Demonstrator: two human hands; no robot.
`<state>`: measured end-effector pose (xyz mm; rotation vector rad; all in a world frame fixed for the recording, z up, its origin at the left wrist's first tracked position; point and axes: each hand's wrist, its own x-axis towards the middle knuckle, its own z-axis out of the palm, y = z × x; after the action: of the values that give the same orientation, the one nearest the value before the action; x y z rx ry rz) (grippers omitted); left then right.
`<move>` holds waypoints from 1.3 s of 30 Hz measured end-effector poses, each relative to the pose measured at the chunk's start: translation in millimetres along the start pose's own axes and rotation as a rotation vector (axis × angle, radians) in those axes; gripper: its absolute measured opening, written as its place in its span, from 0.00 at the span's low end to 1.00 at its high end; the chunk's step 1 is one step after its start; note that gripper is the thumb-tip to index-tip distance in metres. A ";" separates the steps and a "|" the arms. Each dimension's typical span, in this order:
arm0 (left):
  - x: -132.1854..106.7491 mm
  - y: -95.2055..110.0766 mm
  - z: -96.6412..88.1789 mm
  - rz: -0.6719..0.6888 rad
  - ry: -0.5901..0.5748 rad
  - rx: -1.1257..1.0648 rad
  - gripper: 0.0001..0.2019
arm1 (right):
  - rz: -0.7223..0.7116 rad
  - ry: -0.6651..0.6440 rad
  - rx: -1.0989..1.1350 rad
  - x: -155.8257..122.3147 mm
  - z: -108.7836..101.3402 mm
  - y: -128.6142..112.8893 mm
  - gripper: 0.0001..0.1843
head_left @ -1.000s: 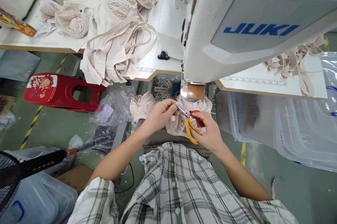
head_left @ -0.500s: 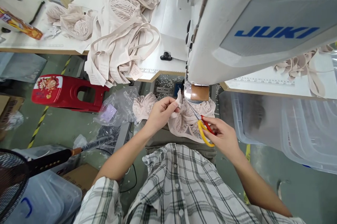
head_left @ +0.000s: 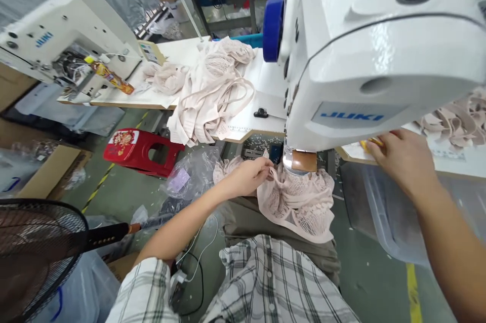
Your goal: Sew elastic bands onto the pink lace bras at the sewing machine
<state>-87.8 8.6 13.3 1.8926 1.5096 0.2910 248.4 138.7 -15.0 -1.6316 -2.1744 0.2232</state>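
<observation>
My left hand (head_left: 252, 176) pinches the edge of a pale pink lace bra (head_left: 304, 206), which lies over my lap beneath the sewing machine head (head_left: 349, 95). At the machine's right side, my right hand (head_left: 406, 158) is closed around the scissors (head_left: 370, 145) above the white tabletop. Only part of their yellow handle shows; my fingers hide some of it, and the blades cannot be seen. The lace hangs in folds just below the machine's brown plate (head_left: 304, 161).
A heap of pale bras (head_left: 212, 90) lies on the table to the left, and pale straps (head_left: 455, 120) lie at the right. A red stool (head_left: 140, 151), a plastic bag (head_left: 190, 171) and a fan (head_left: 41, 257) stand or lie leftward. A clear bin (head_left: 391, 216) sits below right.
My right hand has carried the scissors from beside the lace up and right to the tabletop. My left hand still holds the bra. The view has tilted up.
</observation>
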 end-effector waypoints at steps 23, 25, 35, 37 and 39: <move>12.3 74.1 61.0 0.038 0.516 -0.304 0.19 | 0.394 -0.050 1.063 -73.0 5.2 -120.9 0.13; 11.9 62.9 59.3 0.090 0.591 -0.135 0.15 | 0.365 -0.057 0.989 -54.4 3.3 -116.7 0.11; 20.2 45.2 39.8 0.193 0.577 0.337 0.19 | 0.103 -0.136 0.829 -6.1 11.7 -108.0 0.03; 21.3 47.2 35.1 0.139 0.540 0.344 0.19 | 0.081 -0.151 0.783 -1.2 16.8 -105.3 0.03; 22.2 48.2 31.7 0.105 0.513 0.353 0.20 | 0.065 -0.167 0.729 3.6 21.5 -102.7 0.03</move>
<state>-26.2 13.2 15.2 2.2986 1.8934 0.6325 148.3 113.5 3.9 -1.2786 -1.8166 1.0615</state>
